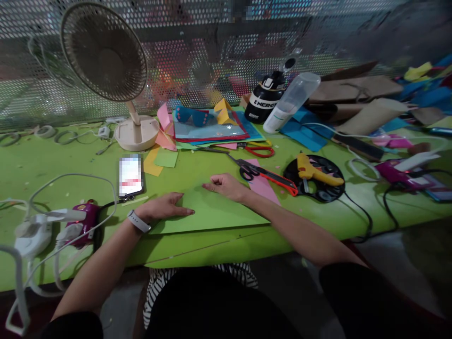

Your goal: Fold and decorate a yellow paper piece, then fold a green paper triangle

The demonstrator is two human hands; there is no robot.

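Note:
A sheet of light green paper (212, 214) lies in front of me near the table's front edge, almost the same colour as the table. On its left part rests my left hand (165, 206), open, with the thumb stretched out to the right and the fingers lying on the sheet. My right hand (226, 186) is closed at the sheet's far side, its fingers curled and the thumb against the paper. The fingers partly hide the grip. Just right of that hand are black-handled scissors (245, 170), a red utility knife (277, 180) and a pink paper strip (263, 186).
A yellow glue gun (318, 172) sits on a round black tray (334, 190). Red-handled scissors (259, 150), a phone (130, 175), a fan (137, 132) and a black bottle (263, 103) stand or lie farther back. Purple power strips (84, 221) with cables flank both sides.

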